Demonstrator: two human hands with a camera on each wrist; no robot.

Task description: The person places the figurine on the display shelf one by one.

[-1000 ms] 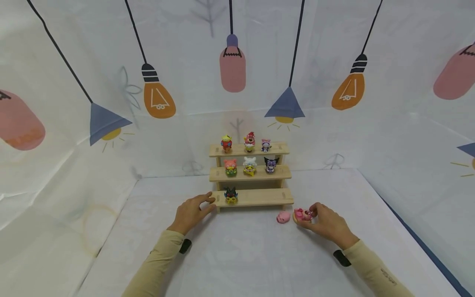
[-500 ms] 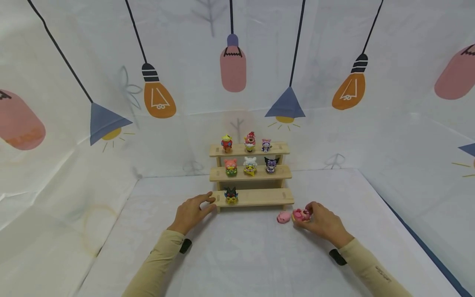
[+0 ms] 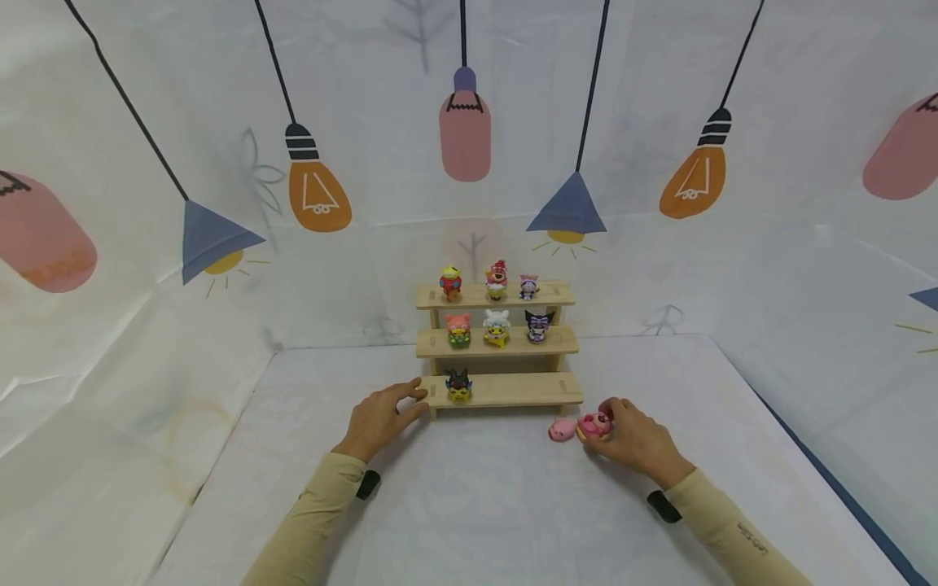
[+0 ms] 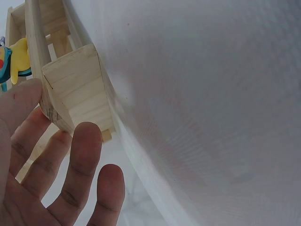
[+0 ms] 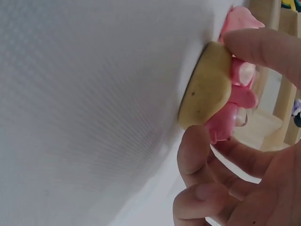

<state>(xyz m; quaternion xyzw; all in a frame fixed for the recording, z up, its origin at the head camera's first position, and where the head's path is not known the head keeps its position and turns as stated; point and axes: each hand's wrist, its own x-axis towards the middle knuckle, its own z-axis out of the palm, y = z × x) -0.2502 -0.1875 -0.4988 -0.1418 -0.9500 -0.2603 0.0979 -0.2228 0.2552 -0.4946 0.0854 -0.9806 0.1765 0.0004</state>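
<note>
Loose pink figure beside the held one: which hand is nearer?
Right. The right hand pinches the tan-based figure just right of the loose pink figure; the left hand rests at the shelf's left end.

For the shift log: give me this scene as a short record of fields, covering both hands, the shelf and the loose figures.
left hand: left hand rests flat on the white table cover, fingertips touching the left end of the three-tier wooden display shelf
right hand: right hand pinches the pink figure on a tan round base, which stands on the cover
loose item: small pink pig figure just left of the held one
top tier: three figures
middle tier: three figures
bottom tier: one black-and-yellow figure near the left end
</note>
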